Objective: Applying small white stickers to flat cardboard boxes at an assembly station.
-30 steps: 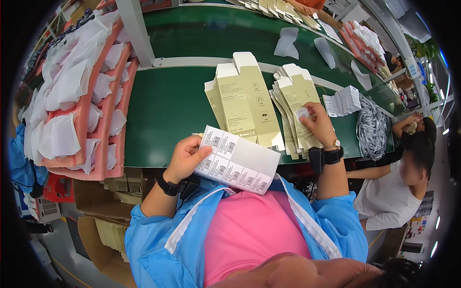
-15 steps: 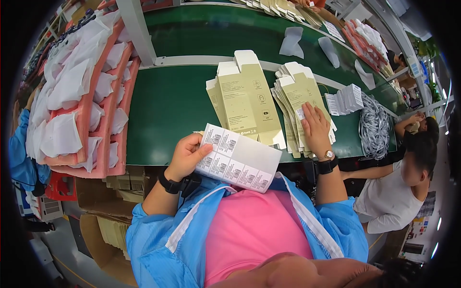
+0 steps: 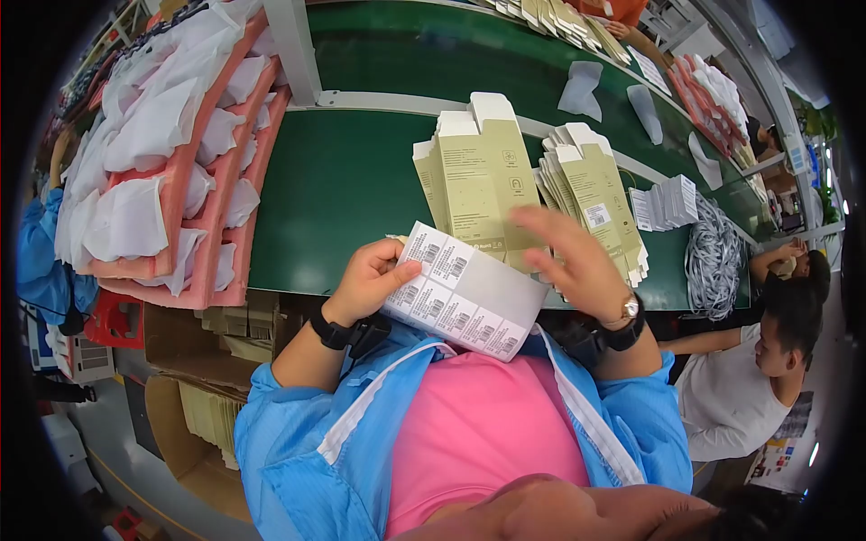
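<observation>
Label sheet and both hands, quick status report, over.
Left hand gripping label sheet. Right hand open, partly blocking view of left carton stack. White label on right carton stack.

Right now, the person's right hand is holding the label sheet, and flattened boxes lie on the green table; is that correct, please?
Not quite: the head view shows the left hand holding the label sheet; the flattened boxes do lie on the green table.

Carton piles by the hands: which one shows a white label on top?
The right pile, nearer the silver bundle: it bears a white label on top; the left pile shows none.
</observation>
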The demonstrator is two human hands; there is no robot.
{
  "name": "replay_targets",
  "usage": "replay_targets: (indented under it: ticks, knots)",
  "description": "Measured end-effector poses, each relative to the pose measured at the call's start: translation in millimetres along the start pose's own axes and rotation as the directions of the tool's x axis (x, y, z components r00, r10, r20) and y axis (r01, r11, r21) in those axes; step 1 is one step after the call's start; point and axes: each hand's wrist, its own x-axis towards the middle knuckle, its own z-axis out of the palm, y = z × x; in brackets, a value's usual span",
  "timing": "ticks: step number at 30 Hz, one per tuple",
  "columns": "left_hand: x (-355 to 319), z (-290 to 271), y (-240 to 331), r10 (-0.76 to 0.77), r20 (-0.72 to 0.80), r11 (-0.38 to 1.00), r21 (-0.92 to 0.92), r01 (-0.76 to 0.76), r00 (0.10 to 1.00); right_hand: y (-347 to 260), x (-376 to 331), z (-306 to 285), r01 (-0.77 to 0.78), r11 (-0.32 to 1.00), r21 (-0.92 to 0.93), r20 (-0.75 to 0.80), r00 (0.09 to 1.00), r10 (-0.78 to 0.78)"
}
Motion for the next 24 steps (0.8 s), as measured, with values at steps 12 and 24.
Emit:
replay_targets:
  ticks: [12,24]
  knots:
    - [-3,-4,-4,0.01,0.006,1.0,-0.012,-0.01,1.0,-6,58,40,0.109,0.992,0.066,0.107,0.988,-0.115]
    - [-1,-3,-5,0.014,-0.007,1.0,-0.014,-0.014,1.0,-7,54,46,0.101,0.995,0.016,0.032,0.994,-0.101]
